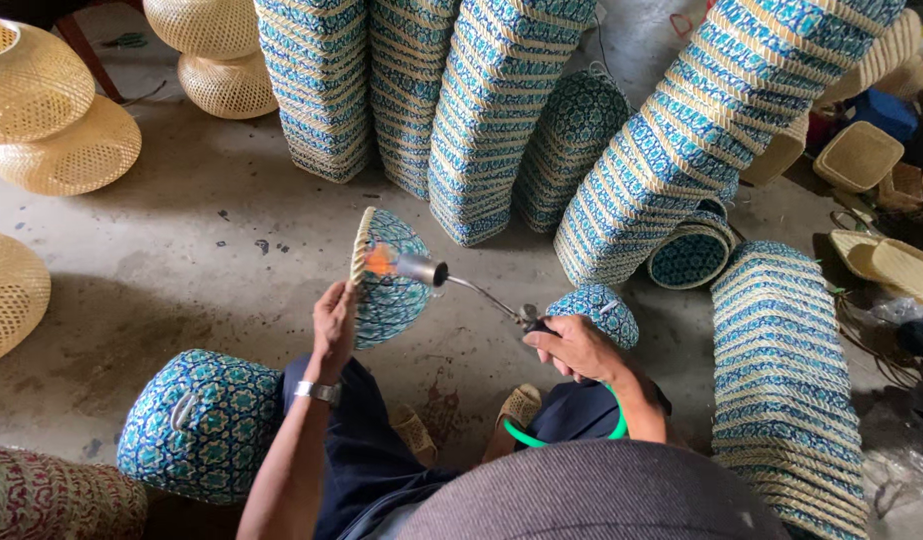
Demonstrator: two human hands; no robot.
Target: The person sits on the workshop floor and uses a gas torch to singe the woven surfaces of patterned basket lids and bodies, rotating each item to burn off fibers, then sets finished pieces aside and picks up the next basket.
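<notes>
A person sits on a concrete floor (181,260), seen from above. The left hand (333,322) grips the lower edge of a blue-patterned woven basket (386,280), holding it tilted on its side, its bamboo rim to the left. The right hand (573,346) is closed around the handle of a gas torch (451,280), whose nozzle shows an orange flame against the basket. A green hose (541,438) loops under the right arm. Nested stacks of matching baskets (481,110) stand behind; another stack lies at right. Plain bamboo baskets (51,120) sit at left, nothing visible inside them.
</notes>
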